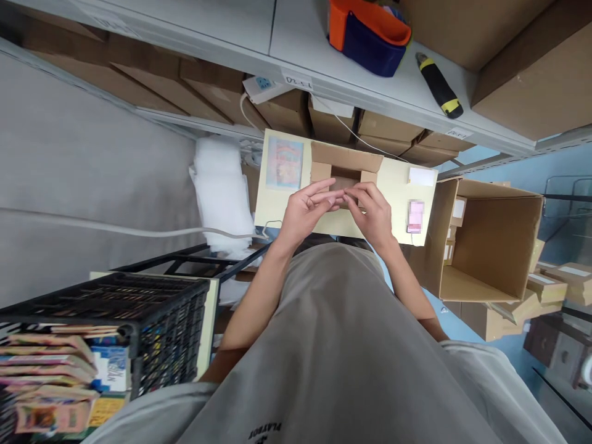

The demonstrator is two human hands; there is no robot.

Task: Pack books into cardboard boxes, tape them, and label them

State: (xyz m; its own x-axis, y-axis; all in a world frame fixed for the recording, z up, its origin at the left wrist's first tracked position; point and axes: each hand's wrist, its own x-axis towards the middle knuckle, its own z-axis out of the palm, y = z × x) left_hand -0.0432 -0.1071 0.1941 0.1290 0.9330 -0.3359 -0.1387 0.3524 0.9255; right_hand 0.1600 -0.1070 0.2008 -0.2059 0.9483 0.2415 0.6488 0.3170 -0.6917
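An open cardboard box (346, 159) with its flaps folded outward stands on the pale yellow tabletop (393, 216). Over its near side, my two hands meet at the fingertips. My left hand (305, 209) has its index finger stretched out, while the thumb and other fingertips press together. My right hand (372, 213) is closed in a pinch against the left fingertips. Whatever lies between them, if anything, is too small to make out. A picture-printed plastic packet (284, 163) lies on the table left of the box.
A phone (415, 216) and a white label stack (420, 176) lie at the right. Beyond stands a large open carton (490, 240). A black crate (171, 333) of packets is at lower left. Overhead, a shelf (296, 52) holds a utility knife (439, 85).
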